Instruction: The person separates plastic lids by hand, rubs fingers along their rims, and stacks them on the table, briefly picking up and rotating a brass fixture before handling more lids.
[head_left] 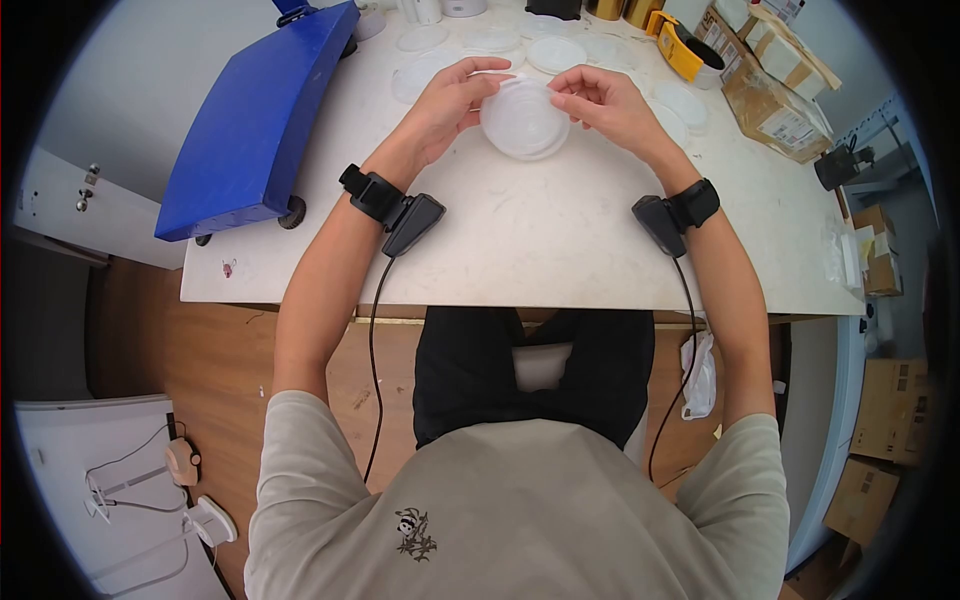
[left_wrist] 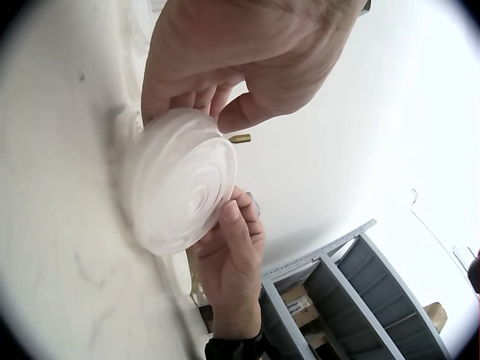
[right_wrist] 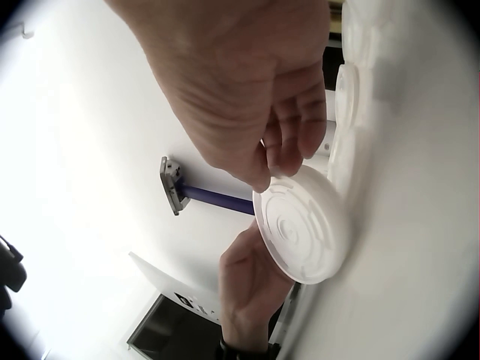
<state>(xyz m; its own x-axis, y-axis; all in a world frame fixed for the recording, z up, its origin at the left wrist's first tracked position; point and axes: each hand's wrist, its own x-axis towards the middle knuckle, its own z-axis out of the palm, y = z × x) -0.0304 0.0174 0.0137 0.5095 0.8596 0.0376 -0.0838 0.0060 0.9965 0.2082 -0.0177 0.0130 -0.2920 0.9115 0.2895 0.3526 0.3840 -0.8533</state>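
A stack of round, translucent lids (head_left: 524,117) is held up over the near-centre of the white table (head_left: 540,235), tilted, w/ its rim between both hands. The rim is grasped by the L hand (head_left: 445,105) on one side, thumb and fingers either side of it; the opp. side is pinched by the R hand (head_left: 615,108), w/ the thumb laid on the outer lid's edge. Neither grip is released. More flat lids (head_left: 557,55) are spread on the table beyond the hands, nr. the back.

In the L wrist view the outermost lid (left_wrist: 202,191) is seen slightly offset from those behind it, so the step in hand is judged to be separating or evening up the stack, prob. the former; which of the two can't be told for sure. The exact no. of lids can't be made out.

For the next move, a light R pinch on one rim only is called for, w/ the rest kept steady by the L hand. If squeezed too hard, thin rims may flex or two lids may be lifted together.
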